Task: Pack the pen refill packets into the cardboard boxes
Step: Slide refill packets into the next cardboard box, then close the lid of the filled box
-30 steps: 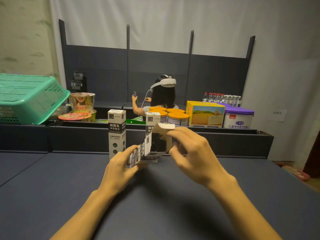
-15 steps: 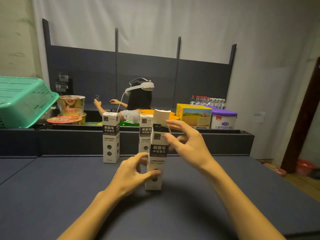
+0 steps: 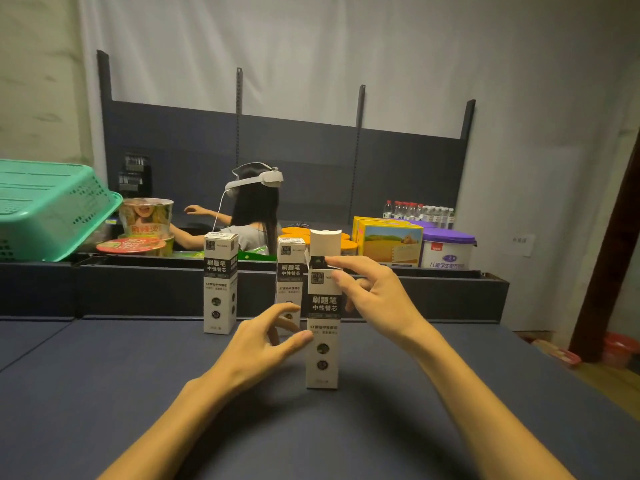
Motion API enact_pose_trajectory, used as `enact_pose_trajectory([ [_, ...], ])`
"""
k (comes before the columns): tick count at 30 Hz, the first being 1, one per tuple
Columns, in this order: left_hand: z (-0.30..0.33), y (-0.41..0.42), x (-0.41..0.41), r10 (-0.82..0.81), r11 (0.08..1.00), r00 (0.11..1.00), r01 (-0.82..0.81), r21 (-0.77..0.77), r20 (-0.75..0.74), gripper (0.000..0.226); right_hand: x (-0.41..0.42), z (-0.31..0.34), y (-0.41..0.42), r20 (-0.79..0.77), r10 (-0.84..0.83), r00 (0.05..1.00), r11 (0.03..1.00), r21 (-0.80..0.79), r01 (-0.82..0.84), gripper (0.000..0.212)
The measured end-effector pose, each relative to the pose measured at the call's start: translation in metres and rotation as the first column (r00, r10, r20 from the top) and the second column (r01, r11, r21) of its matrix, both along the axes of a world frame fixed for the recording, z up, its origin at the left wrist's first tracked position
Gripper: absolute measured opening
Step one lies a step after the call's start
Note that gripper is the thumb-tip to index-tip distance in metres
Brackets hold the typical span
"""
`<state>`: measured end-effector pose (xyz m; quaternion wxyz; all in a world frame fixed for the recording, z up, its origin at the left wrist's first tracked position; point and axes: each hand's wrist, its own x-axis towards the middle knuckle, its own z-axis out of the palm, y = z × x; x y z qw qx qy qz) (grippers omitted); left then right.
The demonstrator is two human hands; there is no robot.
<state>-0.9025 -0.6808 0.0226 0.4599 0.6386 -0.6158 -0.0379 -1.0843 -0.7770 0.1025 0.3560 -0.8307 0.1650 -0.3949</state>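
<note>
A tall white and black cardboard box point(image 3: 322, 327) with printed characters stands upright on the dark blue table point(image 3: 104, 393), near the middle. Its top flap point(image 3: 325, 241) is open and points straight up, and something dark shows in the opening. The left hand point(image 3: 258, 344) is beside the lower half of this box; its thumb touches the left edge of the box, while the other fingers are spread and relaxed and grip nothing. The right hand point(image 3: 375, 294) is at the upper right side of the box, with the fingers loosely spread; the index fingertip reaches to the opening at the top, and I cannot tell if it touches. Two more boxes of the same kind stand upright behind with closed tops: one point(image 3: 220, 282) to the left, well apart, and one point(image 3: 290, 271) just behind the front box, partly hidden by it. Farther back are a green plastic basket point(image 3: 52, 209) and another person point(image 3: 254, 216) with a white headset.
</note>
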Motion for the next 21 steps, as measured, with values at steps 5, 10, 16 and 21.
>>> enact_pose_trajectory([
  [5,0.024,-0.010,-0.014,-0.063,0.985,0.992,0.045,-0.166,-0.108,0.050,-0.006,-0.001,-0.013,-0.012,0.036,0.999,0.999,0.013,-0.036,0.028],
  [10,0.036,-0.021,-0.025,-0.108,0.968,0.988,0.078,-0.238,-0.113,0.053,-0.009,-0.002,-0.021,-0.008,0.072,0.997,0.997,-0.007,-0.072,0.027],
  [16,0.041,-0.028,-0.028,-0.101,0.961,0.991,0.076,-0.264,-0.085,0.046,-0.010,-0.001,-0.024,-0.016,0.091,0.996,0.996,0.002,-0.091,0.028],
  [21,0.043,-0.031,-0.031,-0.091,0.956,0.994,0.071,-0.286,-0.056,0.039,-0.012,0.002,-0.025,0.041,0.133,0.990,0.991,0.028,-0.135,0.030],
])
